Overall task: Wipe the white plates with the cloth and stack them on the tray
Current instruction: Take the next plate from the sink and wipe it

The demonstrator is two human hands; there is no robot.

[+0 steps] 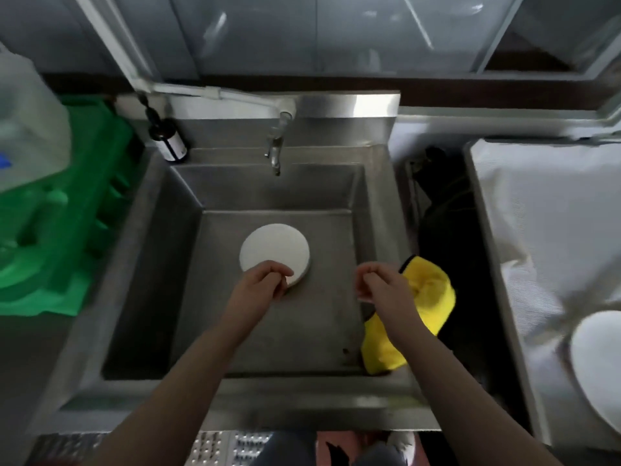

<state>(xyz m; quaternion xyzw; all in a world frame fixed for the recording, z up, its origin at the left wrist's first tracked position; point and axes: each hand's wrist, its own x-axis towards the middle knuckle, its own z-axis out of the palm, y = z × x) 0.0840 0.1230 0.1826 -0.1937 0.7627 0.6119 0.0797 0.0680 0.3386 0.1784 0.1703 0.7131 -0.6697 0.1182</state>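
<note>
Plate (274, 252) lies flat on the sink (161, 264) floor, its near edge pinched by the left hand (265, 280), while the right hand (383, 287) hovers loosely curled, empty, above the yellow cloth (426, 297) on the rim

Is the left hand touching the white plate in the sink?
Touching. Head view: left hand fingers curl over the white plate's near edge.

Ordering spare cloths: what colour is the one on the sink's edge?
Yellow cloth with a dark trim, clearest in the head view.
</note>
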